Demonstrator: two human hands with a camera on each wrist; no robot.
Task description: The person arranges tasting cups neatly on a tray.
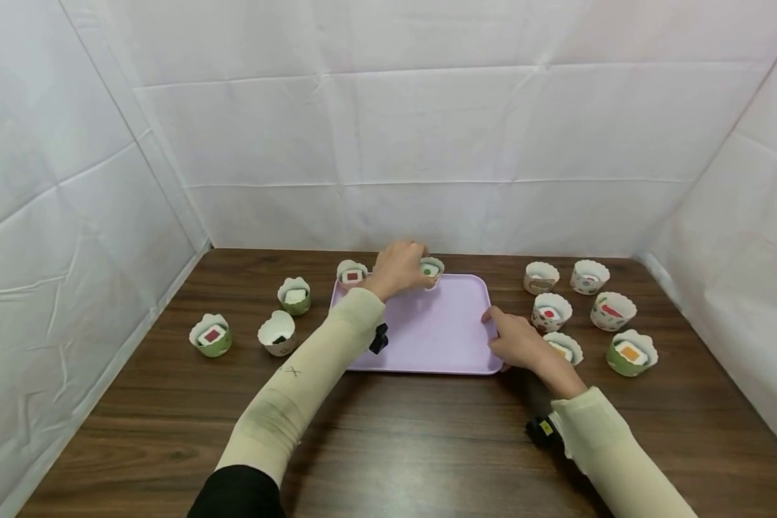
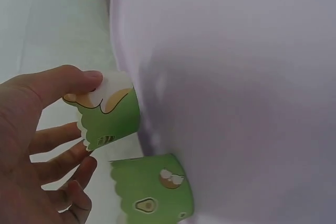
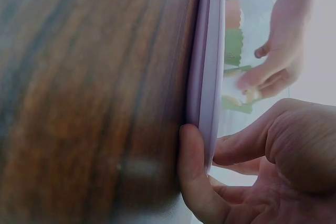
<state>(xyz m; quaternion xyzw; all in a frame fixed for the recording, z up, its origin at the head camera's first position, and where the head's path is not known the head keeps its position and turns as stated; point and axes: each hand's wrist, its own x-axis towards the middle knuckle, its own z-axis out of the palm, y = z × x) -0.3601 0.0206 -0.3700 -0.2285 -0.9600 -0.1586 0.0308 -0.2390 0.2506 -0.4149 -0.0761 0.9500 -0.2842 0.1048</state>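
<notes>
At the centre of the head view, a green paper cup is pinched by the partly curled left hand at the far rim of a lilac tray, whose right edge is gripped by the right hand. Cup handling is judged in hand; steady tray and level cup appear required.

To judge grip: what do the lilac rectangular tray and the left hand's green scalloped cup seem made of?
Lilac rectangular tray: probably plastic, satin; smooth, uniform surface with raised rim. Held green scalloped cup: likely paper or thin card, fairly matte; thin wavy edge, printed pattern.
</notes>
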